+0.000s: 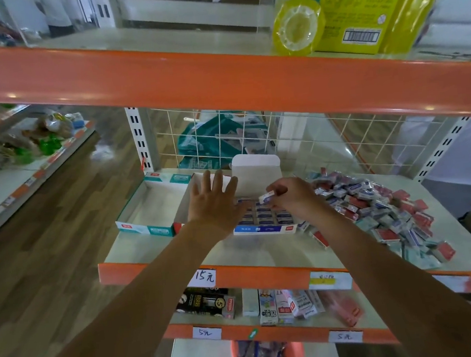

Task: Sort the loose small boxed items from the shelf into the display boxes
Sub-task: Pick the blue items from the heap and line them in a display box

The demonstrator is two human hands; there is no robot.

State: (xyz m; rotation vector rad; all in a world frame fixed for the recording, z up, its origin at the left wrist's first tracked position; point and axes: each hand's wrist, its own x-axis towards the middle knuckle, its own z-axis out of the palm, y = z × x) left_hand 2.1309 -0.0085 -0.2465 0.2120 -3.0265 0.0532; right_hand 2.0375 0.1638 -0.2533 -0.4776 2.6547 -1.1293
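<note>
Fingers of my left hand (214, 206) are spread wide over the left end of the blue-and-white cardboard display box (262, 230) at centre frame, which holds rows of small boxes (265, 217). My right hand (292, 198) pinches one small white-and-blue boxed item (267, 197) just above those rows. Right of centre, loose red and blue small boxes (375, 208) lie heaped on the pale shelf (154, 248).

- Pinched box (267, 197): white, blue print.
- Display box (262, 230) under the grip: blue-and-white front, red mark.
- Tray (144, 229) left of the grip: white inside, teal band.
- Pile (374, 202) right of the grip: red, blue, white, teal.
- Shelf edge (252, 277): orange.
</note>
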